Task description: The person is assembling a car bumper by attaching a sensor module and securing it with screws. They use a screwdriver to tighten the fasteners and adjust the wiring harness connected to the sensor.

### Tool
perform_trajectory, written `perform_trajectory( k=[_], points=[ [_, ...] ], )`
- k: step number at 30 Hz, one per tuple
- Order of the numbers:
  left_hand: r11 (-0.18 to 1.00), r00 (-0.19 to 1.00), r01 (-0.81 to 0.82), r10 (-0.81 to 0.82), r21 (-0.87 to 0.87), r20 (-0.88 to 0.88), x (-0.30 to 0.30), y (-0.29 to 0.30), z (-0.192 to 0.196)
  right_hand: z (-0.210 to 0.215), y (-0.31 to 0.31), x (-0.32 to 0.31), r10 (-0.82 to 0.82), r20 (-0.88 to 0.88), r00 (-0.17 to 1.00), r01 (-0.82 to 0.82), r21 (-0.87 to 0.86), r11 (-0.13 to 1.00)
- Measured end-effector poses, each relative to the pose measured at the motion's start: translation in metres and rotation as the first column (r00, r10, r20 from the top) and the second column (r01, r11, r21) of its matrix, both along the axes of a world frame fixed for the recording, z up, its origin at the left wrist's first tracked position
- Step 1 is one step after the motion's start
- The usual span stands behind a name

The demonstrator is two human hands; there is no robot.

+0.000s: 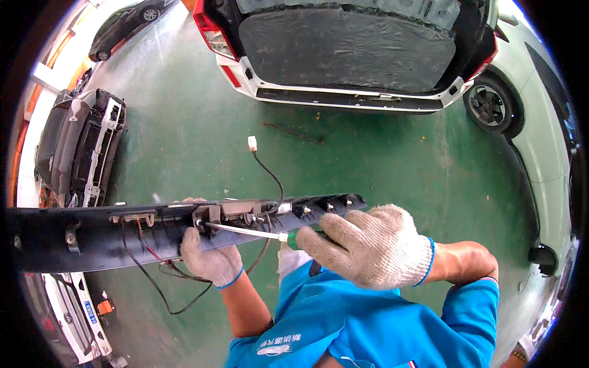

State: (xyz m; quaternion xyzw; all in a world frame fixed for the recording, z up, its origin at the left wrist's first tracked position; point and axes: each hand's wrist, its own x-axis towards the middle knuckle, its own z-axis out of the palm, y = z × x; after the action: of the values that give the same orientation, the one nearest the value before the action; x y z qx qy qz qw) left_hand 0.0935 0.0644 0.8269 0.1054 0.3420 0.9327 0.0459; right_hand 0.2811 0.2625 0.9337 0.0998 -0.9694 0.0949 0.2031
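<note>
A long dark trim panel [98, 248] stretches across the view from the left to the middle, its inner side with clips and brackets facing up. My left hand [211, 260], in a pale knitted glove, grips the panel's near edge, thumb on top and some fingertips showing beyond the far edge. In my gloved right hand [377, 248] is a screwdriver with a green handle [292, 239]. Its metal shaft points left, and its tip meets a bracket [207, 216] near my left thumb. Dark and red wires hang from the panel; one cable ends in a white connector [252, 144] beyond it.
Ahead stands a white car [343, 104] with its rear open and a dark covered cargo area. A pale car [534, 141] is at the right, and a dark car with its front stripped [80, 147] at the left. A thin dark strip [291, 132] lies on the green floor [184, 135].
</note>
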Motion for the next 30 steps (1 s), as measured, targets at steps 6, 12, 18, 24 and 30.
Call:
perform_trajectory(
  k=[6,12,18,24,30],
  points=[
    [0.996,0.997,-0.076,0.076,0.046,-0.013,-0.036,0.05,-0.017,-0.012,0.053,-0.036,0.025,0.02,0.999,-0.024,-0.031,0.999],
    [0.96,0.959,-0.281,0.281,-0.008,0.045,-0.086,0.102,-0.006,-0.022,0.073,-0.089,-0.023,0.05,0.998,0.031,-0.166,0.986],
    [0.955,0.948,-0.291,0.281,0.051,0.152,-0.127,0.146,-0.017,-0.022,0.113,-0.134,-0.02,0.12,0.993,0.04,-0.169,0.985],
    [0.868,0.855,-0.497,0.491,-0.003,0.167,-0.161,0.192,-0.048,-0.054,0.184,-0.188,0.136,0.185,0.973,-0.105,-0.167,0.98],
    [0.702,0.682,-0.679,0.712,-0.213,0.169,-0.181,0.253,-0.065,-0.065,0.266,-0.249,0.256,0.211,0.943,-0.185,-0.308,0.933]
  ],
)
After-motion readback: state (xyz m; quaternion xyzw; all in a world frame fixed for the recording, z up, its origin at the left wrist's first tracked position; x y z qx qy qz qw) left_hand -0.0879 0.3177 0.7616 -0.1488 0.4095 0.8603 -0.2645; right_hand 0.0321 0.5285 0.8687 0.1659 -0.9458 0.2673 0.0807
